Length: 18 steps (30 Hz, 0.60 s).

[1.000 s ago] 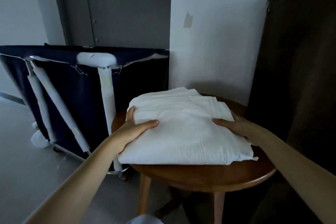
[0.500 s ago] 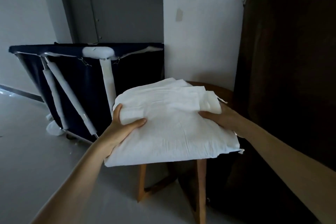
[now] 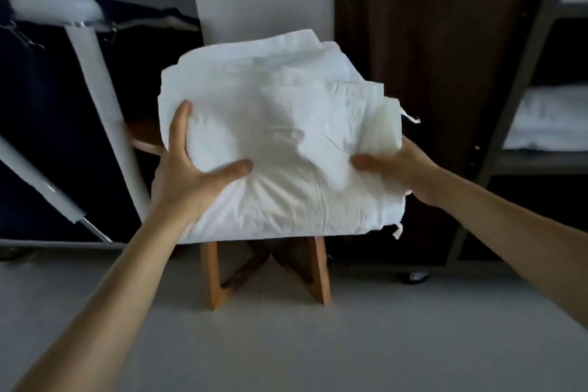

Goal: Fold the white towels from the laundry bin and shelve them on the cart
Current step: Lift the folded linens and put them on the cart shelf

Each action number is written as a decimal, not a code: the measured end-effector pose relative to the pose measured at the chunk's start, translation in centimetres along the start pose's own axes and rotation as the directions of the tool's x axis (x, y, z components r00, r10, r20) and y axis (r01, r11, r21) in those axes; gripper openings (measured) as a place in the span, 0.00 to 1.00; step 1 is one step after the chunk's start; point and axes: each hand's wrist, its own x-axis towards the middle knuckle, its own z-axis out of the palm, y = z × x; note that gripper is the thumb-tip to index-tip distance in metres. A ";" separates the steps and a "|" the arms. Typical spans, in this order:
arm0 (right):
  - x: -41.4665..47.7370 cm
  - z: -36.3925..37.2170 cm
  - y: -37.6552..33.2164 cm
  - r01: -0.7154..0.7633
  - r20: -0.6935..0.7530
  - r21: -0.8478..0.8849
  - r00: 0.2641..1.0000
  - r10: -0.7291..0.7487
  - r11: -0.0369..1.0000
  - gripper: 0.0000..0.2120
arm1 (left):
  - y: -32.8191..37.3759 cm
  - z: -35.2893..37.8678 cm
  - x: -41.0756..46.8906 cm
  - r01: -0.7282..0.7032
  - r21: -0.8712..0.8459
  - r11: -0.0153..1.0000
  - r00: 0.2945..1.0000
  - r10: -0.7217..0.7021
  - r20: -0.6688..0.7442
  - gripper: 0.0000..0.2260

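1. Head view, the hold: a person carries a folded white towel bundle [image 3: 280,143] in front of a wooden table [image 3: 209,270], hiding most of its top. Whether the load touches the table cannot be told. The left hand [image 3: 197,169] pinches the near left corner, thumb on top and one finger running up the side edge. The right hand [image 3: 391,165] clamps the near right side, thumb on top, its other fingers hidden beneath the cloth.

2. Head view, the risk: the layers at the right end fan out unevenly, and a loose tail of fabric hangs off the lower right corner. The fold looks liable to slump or slide open in transit. Both hands take only the near edge, so the far half seems to ride unsupported, and a forward tilt could let the top layers slip.

3. Head view, the surroundings: the dark blue laundry bin [image 3: 47,137], with its white padded frame, stands at left, just beside the table. At right is the cart [image 3: 541,165], a grey shelving frame with white linen [image 3: 553,118] already lying on one shelf. A dark brown panel [image 3: 413,41] fills the space between the table and the cart.

4. Head view, the obstacles: the cart's slanting upright post [image 3: 526,67] stands between the load and the shelf opening. A wide, floppy bundle could catch a corner there. The shelf already holding linen probably leaves less room.
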 end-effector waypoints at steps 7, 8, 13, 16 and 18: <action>-8.3 -2.1 1.4 -0.034 -0.152 -0.298 0.988 -0.013 0.954 0.15 | 6.1 3.6 -7.7 -0.240 0.240 0.941 0.968 0.212 0.137 0.45; -9.3 -2.4 1.8 -0.044 -0.157 -0.327 0.988 -0.008 0.944 0.14 | 6.6 4.4 -8.5 -0.273 0.233 0.933 0.957 0.239 0.164 0.44; -13.6 -6.9 5.4 -0.141 -0.137 -0.474 0.987 0.085 0.869 0.12 | 6.2 9.2 -13.0 -0.105 0.100 0.989 0.940 0.066 0.336 0.44; -15.5 -10.9 7.9 -0.197 -0.130 -0.517 0.980 0.151 0.833 0.16 | 6.2 13.7 -16.2 0.053 0.010 0.999 0.907 -0.052 0.417 0.45; -16.9 -13.7 10.3 -0.243 -0.141 -0.528 0.970 0.198 0.813 0.16 | 6.7 17.1 -18.1 0.093 -0.003 0.996 0.883 -0.081 0.462 0.45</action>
